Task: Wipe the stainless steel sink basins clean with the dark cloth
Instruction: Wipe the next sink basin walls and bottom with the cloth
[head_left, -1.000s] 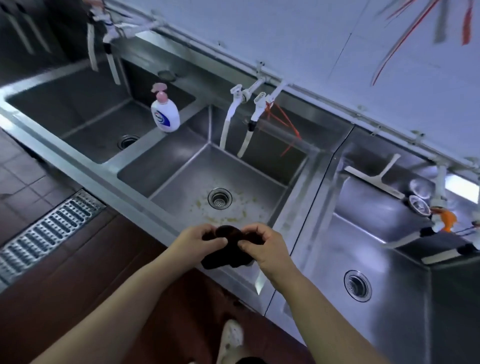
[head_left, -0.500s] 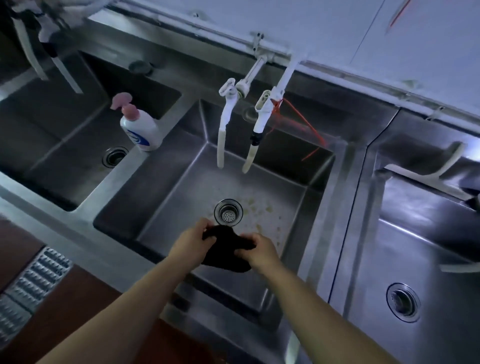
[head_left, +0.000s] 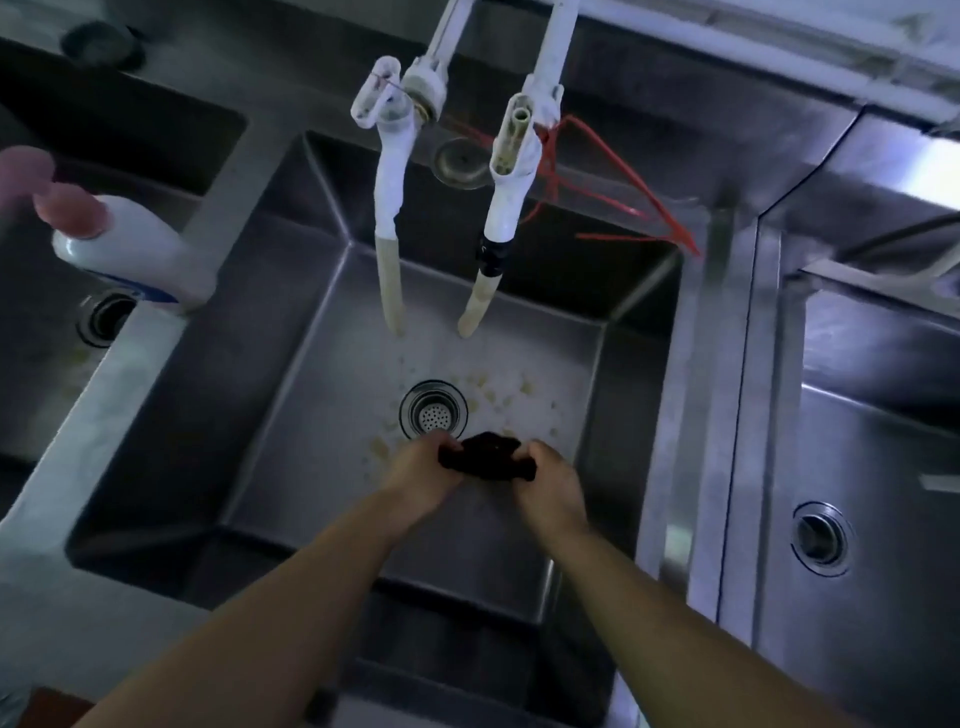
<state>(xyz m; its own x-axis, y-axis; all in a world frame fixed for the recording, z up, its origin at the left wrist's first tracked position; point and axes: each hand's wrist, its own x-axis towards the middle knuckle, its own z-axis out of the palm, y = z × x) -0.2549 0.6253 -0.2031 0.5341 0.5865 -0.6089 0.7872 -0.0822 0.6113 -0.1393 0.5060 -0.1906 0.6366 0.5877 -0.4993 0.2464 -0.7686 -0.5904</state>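
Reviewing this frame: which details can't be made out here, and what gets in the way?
All in the head view:
- Whether the dark cloth touches the middle basin floor: hidden by the left hand and right hand.
- Soap bottle label: motion-blurred, pump cut by the left edge.
- Left basin's drain: partly behind the bottle.
- Where the tap pipes mount: cut off by the top edge.
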